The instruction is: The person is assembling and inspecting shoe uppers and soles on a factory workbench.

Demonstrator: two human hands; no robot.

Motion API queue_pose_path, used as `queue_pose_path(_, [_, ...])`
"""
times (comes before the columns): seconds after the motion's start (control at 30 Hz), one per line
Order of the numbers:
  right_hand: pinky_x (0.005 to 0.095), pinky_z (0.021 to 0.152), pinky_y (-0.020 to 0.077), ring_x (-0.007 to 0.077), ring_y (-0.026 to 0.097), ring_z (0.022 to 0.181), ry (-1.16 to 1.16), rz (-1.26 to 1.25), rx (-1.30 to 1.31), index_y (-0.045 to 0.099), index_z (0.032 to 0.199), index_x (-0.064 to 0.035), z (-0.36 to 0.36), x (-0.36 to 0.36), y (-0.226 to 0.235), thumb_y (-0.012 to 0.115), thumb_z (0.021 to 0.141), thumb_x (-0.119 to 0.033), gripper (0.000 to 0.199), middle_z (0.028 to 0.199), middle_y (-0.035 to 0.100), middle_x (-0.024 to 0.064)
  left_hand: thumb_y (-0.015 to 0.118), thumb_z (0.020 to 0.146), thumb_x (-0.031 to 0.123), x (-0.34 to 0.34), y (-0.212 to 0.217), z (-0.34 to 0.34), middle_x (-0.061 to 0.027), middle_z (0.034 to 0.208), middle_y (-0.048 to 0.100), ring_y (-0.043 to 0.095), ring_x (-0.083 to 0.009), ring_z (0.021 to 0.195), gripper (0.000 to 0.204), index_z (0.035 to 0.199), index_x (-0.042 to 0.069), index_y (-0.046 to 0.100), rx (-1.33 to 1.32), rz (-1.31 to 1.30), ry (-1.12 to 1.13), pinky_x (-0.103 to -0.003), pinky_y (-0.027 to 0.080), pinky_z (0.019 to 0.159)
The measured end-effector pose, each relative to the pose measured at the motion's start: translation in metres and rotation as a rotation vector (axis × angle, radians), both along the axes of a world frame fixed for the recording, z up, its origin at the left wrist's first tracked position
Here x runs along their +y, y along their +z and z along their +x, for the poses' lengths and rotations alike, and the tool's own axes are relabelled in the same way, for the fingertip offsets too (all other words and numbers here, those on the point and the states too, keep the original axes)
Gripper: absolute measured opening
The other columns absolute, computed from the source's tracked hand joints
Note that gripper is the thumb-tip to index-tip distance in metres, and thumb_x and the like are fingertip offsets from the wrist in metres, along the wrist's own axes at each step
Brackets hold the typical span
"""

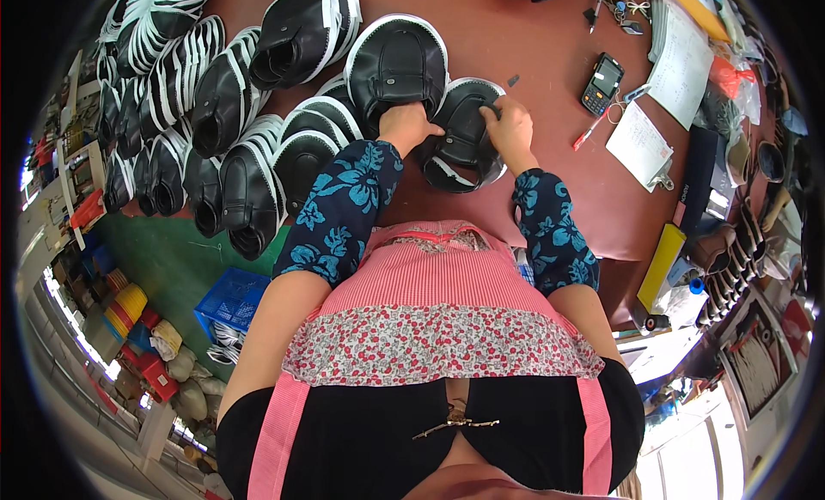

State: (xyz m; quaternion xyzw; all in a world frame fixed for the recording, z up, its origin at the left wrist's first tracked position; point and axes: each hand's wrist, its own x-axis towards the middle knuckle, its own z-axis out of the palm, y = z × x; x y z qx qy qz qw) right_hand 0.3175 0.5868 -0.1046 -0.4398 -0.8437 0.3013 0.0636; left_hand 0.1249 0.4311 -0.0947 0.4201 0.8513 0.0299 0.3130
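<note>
My left hand (407,129) reaches into the opening of a black shoe upper (397,62) with a white stitched edge. Its fingers are hidden inside; its thumb sticks out towards a second black shoe upper (464,113) just to the right. That second upper lies on the reddish-brown table (537,36), with its toe pointing away from me and white edging round its rim. At its upper right edge my right hand (512,132) pinches the rim between thumb and fingers. Patterned dark blue sleeves cover both forearms.
Rows of stacked black uppers (249,191) with white edges fill the table's left side. A handheld device (602,83), a red pen (589,134), papers (679,62) and a clipboard (639,146) lie at the right. A blue crate (232,298) stands on the green floor below left.
</note>
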Motion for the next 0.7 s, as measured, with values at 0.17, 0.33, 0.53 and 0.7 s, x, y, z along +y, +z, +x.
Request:
queue_pose_path(0.17, [0.0538,0.089,0.0598,0.0401,0.072,0.108,0.194,-0.029,0.021,0.074,0.101,-0.0062,0.000,0.006,0.005,0.087,0.089,-0.027,0.027,0.106,0.076,0.0164,0.094,0.075,0.062,0.003,-0.002,-0.001,-0.0223,0.102,0.082,0.081,-0.0407,0.096,0.069,0.106,0.002,0.082,0.000,0.012,0.001,-0.049,0.065,0.088])
queue_pose_path(0.33, [0.0533,0.087,0.0600,0.0405,0.072,0.106,0.418,-0.093,-0.007,0.074,0.100,-0.0060,0.001,-0.018,0.009,0.084,0.089,-0.024,0.023,0.103,0.076,0.0168,0.093,0.075,0.062,0.003,0.000,-0.003,-0.0229,0.104,0.082,0.081,-0.0407,0.099,0.070,0.108,0.001,0.082,-0.009,0.002,0.001,-0.049,0.064,0.089])
queue_pose_path(0.53, [0.0529,0.085,0.0605,0.0410,0.074,0.100,0.116,0.075,0.056,0.075,0.101,-0.0065,-0.002,0.011,0.004,0.085,0.090,-0.025,0.024,0.099,0.076,0.0174,0.093,0.075,0.062,0.005,0.005,-0.003,-0.0215,0.106,0.082,0.081,-0.0402,0.101,0.070,0.111,0.003,0.083,-0.018,-0.016,0.012,-0.049,0.064,0.090])
queue_pose_path(0.7, [0.0501,0.088,0.0605,0.0358,0.070,0.111,0.267,0.058,0.065,0.075,0.103,-0.0087,-0.004,-0.005,0.002,0.086,0.089,-0.026,0.025,0.107,0.075,0.0119,0.095,0.073,0.063,0.006,0.008,-0.006,-0.0264,0.120,0.080,0.078,-0.0419,0.113,0.087,0.127,-0.001,0.077,-0.090,-0.053,0.034,-0.048,0.062,0.099])
